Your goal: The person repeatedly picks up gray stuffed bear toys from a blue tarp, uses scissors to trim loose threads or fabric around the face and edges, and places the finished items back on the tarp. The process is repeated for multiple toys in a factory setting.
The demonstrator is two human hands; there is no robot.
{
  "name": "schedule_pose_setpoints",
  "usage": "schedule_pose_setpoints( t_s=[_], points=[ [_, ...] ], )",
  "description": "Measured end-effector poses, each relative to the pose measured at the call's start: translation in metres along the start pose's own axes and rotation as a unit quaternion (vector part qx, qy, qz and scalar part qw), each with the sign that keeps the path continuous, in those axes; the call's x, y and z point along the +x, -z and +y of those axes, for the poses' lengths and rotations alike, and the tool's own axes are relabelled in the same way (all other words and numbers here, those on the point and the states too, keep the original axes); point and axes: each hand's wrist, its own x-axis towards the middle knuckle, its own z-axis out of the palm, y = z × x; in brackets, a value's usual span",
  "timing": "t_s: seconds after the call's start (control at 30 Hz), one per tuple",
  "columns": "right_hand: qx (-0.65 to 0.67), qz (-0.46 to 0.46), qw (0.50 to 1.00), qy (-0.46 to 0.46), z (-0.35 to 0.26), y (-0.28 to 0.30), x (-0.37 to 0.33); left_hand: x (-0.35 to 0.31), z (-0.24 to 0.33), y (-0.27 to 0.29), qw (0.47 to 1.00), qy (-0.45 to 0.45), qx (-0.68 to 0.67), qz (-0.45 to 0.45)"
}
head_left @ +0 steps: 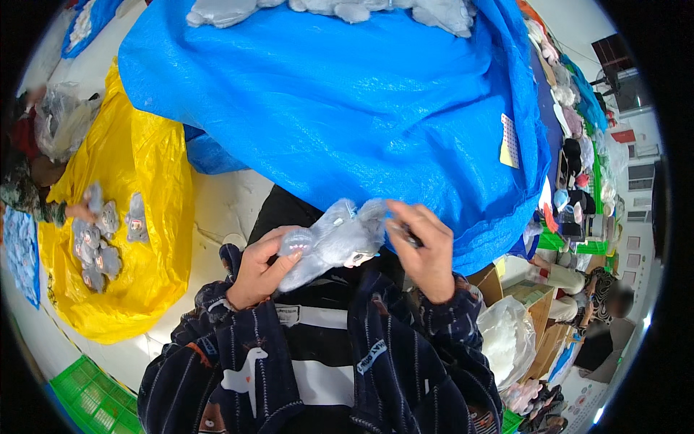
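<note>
Beyond both hands spreads a blue sheet [340, 108], with gray plush along its far edge. Left of the left hand [262, 266] lies a yellow sheet [163, 246], where a co-worker's hand [81, 211] reaches in; right of the right hand [423, 249] are cardboard boxes [543, 307] and a clear bag [508, 340].

One gray plush toy [334, 242] sits between the hands, its long axis slanting up from the left hand toward the right, the visible eye toward the right hand. The left thumb and fingers clasp one end; the right hand's fingers are half curled at the other, their grip unclear.

At least five gray plush pieces [87, 242] lie on the yellow sheet.
</note>
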Motion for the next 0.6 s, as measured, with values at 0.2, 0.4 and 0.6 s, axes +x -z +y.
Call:
schedule_pose_setpoints(
  t_s=[0.2, 0.4, 0.6],
  points=[
    [-0.141, -0.095, 0.985, 0.019, 0.007, -0.030, 0.017, 0.002, -0.004, 0.000, 0.977, -0.140, 0.161, -0.025],
    [0.411, 0.061, 0.858, -0.301, 0.035, -0.016, 0.007, -0.003, -0.006, -0.002, 0.991, -0.085, 0.107, 0.012],
    [0.015, 0.130, 0.986, -0.105, 0.042, 0.003, 0.003, 0.000, -0.006, -0.005, 0.986, -0.102, 0.134, 0.001]
  ],
)
